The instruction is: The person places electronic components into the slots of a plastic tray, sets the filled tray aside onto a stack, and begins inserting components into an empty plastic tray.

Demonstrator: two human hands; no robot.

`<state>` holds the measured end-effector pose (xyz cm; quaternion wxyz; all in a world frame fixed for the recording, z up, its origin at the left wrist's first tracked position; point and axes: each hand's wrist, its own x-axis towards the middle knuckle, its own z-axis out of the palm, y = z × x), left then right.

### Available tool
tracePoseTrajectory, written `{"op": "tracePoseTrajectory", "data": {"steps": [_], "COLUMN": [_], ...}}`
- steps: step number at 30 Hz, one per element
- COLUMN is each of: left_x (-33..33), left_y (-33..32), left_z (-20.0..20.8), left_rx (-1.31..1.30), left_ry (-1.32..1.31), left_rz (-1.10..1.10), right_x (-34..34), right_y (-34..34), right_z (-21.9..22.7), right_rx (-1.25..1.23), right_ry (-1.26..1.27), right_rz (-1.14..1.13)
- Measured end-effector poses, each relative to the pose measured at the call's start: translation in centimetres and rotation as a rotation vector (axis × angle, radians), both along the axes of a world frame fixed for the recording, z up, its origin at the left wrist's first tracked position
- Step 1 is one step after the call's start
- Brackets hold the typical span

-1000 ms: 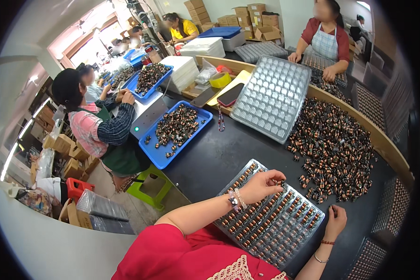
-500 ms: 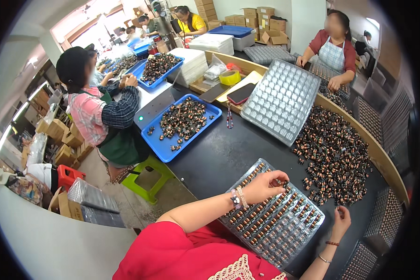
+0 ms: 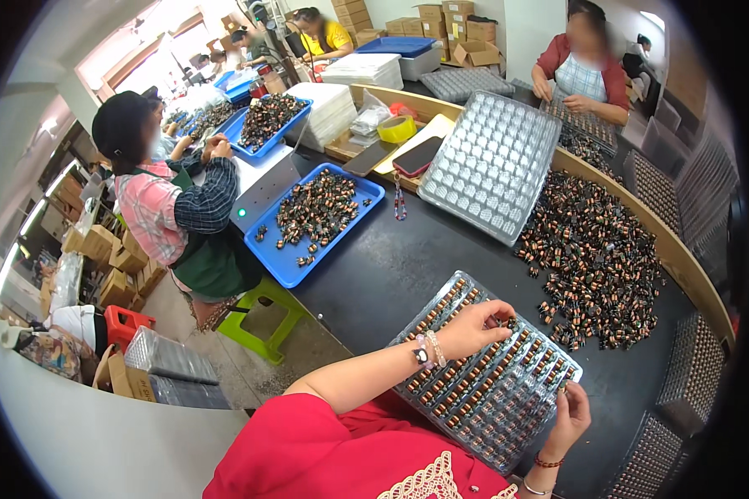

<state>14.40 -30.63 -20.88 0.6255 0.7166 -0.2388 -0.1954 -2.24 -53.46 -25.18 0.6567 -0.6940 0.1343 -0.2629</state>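
A clear plastic blister tray [image 3: 508, 407] lies on the dark table in front of me, most of its pockets filled with small copper-wound coil parts. My left hand [image 3: 473, 328] rests on the tray's upper edge, fingers pinched over a pocket, apparently on one small part. At the tray's right edge my right hand [image 3: 571, 418] has its fingers curled at a coil part. A large loose heap of the same coil parts [image 3: 595, 258] lies just beyond the tray, to the right.
An empty blister tray [image 3: 493, 166] leans behind the heap. A blue bin of parts [image 3: 316, 220] sits at the left table edge, beside a seated person in a plaid shirt [image 3: 171, 208]. Another person [image 3: 581, 66] works across the table. Stacked trays [image 3: 691, 374] line the right.
The view has shifted a little; my hands stay on the tray, the left one moved slightly along its upper edge. The person at left has turned toward the far bin.
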Motion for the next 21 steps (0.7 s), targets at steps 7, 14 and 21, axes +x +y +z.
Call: {"op": "tracePoseTrajectory", "data": {"steps": [7, 14, 21], "left_x": [0.5, 0.8, 1.0], "left_y": [-0.1, 0.0, -0.9], "left_z": [0.6, 0.0, 0.1], "left_rx": [0.032, 0.077, 0.087], "left_ry": [0.021, 0.024, -0.004], "left_rz": [-0.002, -0.006, -0.032], "right_x": [0.2, 0.8, 0.9], "right_y": [1.5, 1.5, 1.8], "right_z": [-1.4, -0.9, -0.1], "right_rx": [0.027, 0.065, 0.052], "right_ry": [0.052, 0.116, 0.157], "right_rz": [0.069, 0.081, 0.064]}}
